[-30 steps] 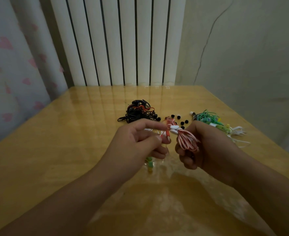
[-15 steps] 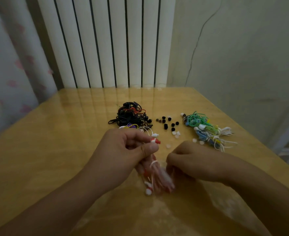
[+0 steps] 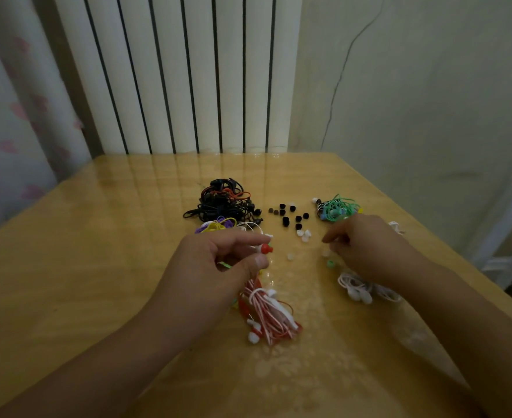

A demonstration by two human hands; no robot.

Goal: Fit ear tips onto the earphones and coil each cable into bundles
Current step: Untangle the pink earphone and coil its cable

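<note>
1. Red-and-white earphone bundle (image 3: 268, 316) lies on the glossy wooden counter (image 3: 98, 267), just below the left hand (image 3: 218, 267).
2. That hand pinches a red earbud (image 3: 266, 248) between thumb and forefinger; its cable runs down to the bundle.
3. Fingers of the right hand (image 3: 366, 248) curl downward over small pale ear tips (image 3: 304, 235); whether they pinch one I cannot tell.
4. Black ear tips (image 3: 288, 215) are scattered between a black cable pile (image 3: 221, 203) and a green cable pile (image 3: 337, 208).
5. White earphones (image 3: 358, 289) lie under the right wrist.
</note>
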